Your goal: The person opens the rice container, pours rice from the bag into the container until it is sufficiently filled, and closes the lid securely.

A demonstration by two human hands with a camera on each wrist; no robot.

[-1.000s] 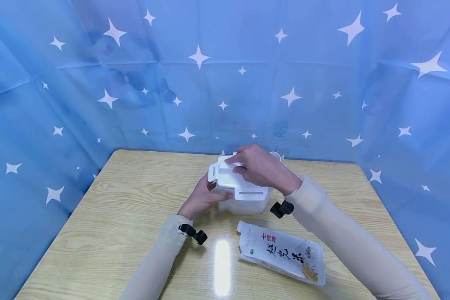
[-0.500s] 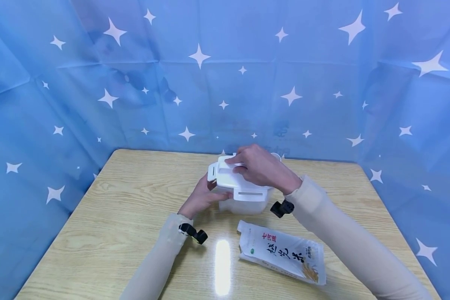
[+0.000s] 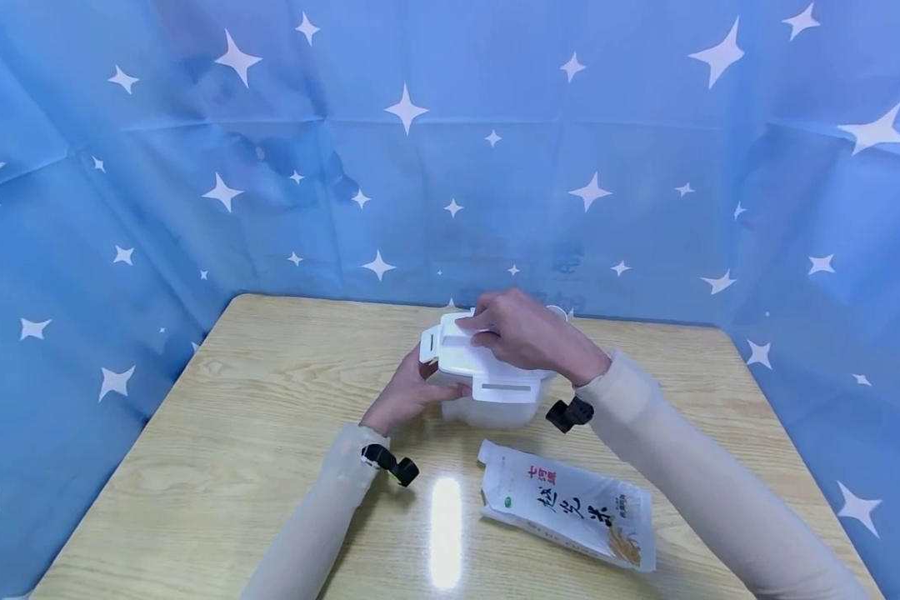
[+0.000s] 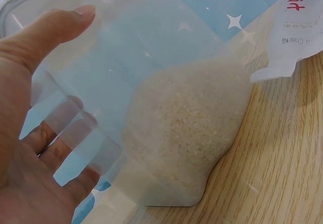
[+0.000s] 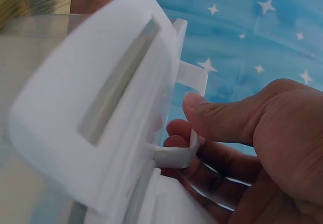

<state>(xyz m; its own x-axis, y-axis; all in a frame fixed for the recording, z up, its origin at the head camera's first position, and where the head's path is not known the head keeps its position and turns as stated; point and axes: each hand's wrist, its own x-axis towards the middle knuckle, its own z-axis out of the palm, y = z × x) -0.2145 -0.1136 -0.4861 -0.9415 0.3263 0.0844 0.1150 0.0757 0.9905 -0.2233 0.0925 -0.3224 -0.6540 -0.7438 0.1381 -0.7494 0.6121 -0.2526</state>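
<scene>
A clear plastic container with a white clip-flap lid stands at the back middle of the table. My left hand grips its left side, thumb toward the front and fingers round behind it. Pale rice grains show through its wall in the left wrist view. On top, my right hand holds the lid's raised white handle between thumb and curled fingers. A side flap with a long slot sticks outward at an angle.
A white printed rice bag lies flat on the wooden table, in front of the container. A blue curtain with white stars hangs behind and at both sides. A round white rim shows behind my right hand.
The head view has shifted slightly, moving the whole scene a little to the right. Both hands keep their hold on the container and the lid's handle.
</scene>
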